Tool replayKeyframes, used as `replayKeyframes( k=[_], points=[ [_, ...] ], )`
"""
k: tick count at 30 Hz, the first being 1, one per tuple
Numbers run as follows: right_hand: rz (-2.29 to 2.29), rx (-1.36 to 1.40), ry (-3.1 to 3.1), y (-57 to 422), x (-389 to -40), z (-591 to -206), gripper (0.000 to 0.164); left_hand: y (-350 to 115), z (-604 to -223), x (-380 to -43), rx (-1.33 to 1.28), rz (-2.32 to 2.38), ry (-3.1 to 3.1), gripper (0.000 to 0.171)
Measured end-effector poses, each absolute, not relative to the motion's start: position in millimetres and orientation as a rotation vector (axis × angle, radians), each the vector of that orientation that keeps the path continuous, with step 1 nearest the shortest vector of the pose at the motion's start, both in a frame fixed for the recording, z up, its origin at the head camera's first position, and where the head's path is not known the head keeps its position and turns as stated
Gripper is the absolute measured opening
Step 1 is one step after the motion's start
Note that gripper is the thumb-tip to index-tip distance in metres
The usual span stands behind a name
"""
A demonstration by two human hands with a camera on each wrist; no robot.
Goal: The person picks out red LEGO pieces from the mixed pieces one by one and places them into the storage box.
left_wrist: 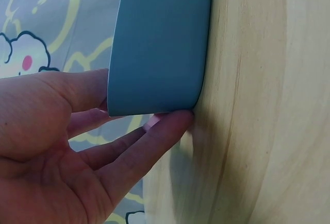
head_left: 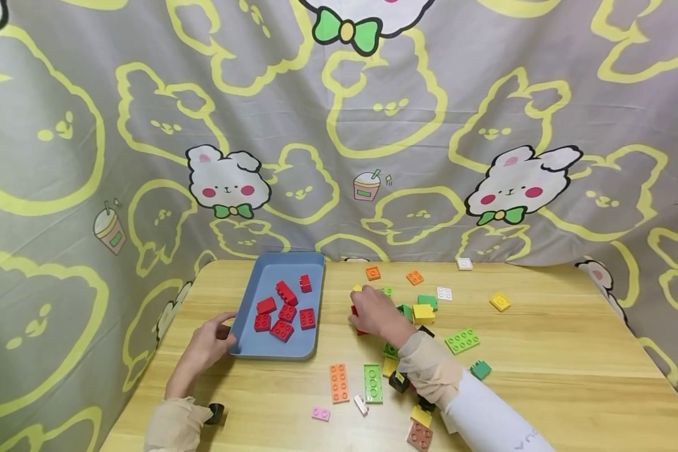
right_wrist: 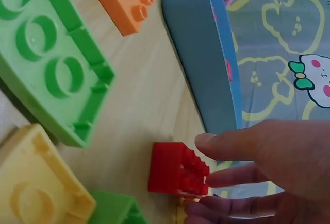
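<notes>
My left hand holds the left side of the blue tray. In the left wrist view, the thumb reaches over the tray's rim and the fingers lie against its outer wall. Several red bricks lie loose inside the tray. Right of it, my right hand is over the loose bricks. The right wrist view shows its thumb and fingers extended close to the studs of a red brick; whether they touch is unclear. Behind those fingertips a bit of yellow shows, mostly hidden.
Before the right hand lie a light green brick, an orange brick, a pink brick and a white piece. More bricks spread right, including a lime brick and a yellow one. A patterned curtain borders the table.
</notes>
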State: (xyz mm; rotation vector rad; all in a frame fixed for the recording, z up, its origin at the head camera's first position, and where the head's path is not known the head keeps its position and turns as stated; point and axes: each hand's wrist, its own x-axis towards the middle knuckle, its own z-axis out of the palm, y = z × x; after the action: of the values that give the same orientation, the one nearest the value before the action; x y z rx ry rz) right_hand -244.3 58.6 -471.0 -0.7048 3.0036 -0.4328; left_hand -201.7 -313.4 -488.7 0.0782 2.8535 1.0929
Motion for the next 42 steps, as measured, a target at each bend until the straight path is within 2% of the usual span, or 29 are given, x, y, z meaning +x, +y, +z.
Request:
replayKeyframes(
  k=[6, 14, 21, 37, 42],
  points=[
    [-0.503, -0.613, 3.007, 53, -243, -479, 0.036, -313, -489, -203, 0.075, 1.088, 2.853, 0.055],
    [-0.385, -0.57, 3.107, 44, -238, -485, 0.016, -312, -488, -202, 0.063, 1.084, 2.845, 0.055],
    [-0.409, -0.593, 3.087, 46, -239, -481, 0.01, -312, -487, -202, 0.07, 1.084, 2.855, 0.055],
    [-0.342, -0.684, 3.143, 44, -235, -465, 0.015, -312, -487, -199, 0.045, 1.1, 2.842, 0.055],
    [-0.335, -0.706, 3.142, 44, -238, -455, 0.01, -311, -487, -200, 0.059, 1.092, 2.853, 0.055]
  ],
)
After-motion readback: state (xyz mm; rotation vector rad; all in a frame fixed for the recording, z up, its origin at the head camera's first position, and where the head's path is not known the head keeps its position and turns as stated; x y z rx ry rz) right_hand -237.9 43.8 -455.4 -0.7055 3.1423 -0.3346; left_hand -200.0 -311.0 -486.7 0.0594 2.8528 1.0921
